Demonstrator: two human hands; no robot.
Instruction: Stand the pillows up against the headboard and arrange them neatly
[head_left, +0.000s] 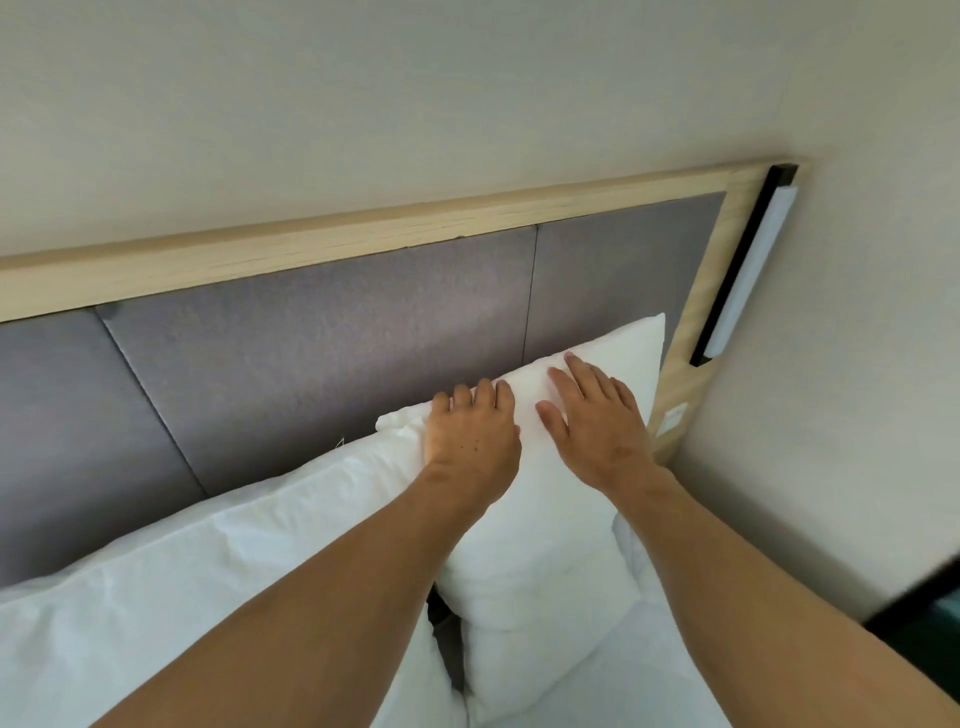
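Note:
Two white pillows lean upright against the grey padded headboard. The right pillow stands near the headboard's right end. The left pillow stands beside it, its top corner overlapped by the right one. My left hand curls over the right pillow's top edge, fingers bent on the fabric. Flat on the front of the same pillow near its top lies my right hand, fingers spread. A dark gap shows between the two pillows lower down.
A light wooden frame borders the headboard. At its right end sit a long black-and-white wall lamp and a small switch plate. The cream wall turns a corner close on the right. White bedding lies below.

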